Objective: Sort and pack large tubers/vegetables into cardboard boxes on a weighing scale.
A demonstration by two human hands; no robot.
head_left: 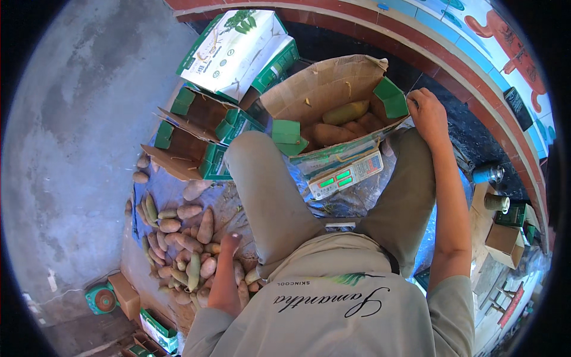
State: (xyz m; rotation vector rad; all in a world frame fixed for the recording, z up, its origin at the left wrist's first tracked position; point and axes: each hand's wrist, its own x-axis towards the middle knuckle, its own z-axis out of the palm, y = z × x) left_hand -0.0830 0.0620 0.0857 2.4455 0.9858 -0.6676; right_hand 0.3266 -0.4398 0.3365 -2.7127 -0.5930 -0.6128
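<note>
In front of my knees, an open cardboard box (324, 83) with green flaps holds several sweet potatoes (330, 134) and one longer greenish tuber (346, 112). It sits on a digital scale (348, 175) with lit green displays. My right hand (428, 113) has its fingers curled over the box's right corner, beside a green flap. Down at my left side, my left hand (231, 243) hangs at the edge of a pile of sweet potatoes (189, 244), mostly reddish-brown with some greenish ones. Its fingers are mostly hidden, and whether they hold anything cannot be made out.
Two open green-and-brown boxes (189, 156) stand left of my knee, behind them a white-and-green carton (232, 50). A blue sheet (223, 196) lies under the pile. Jars (493, 203) and a small carton (505, 244) are at the right; a teal-rimmed round device (101, 299) is lower left.
</note>
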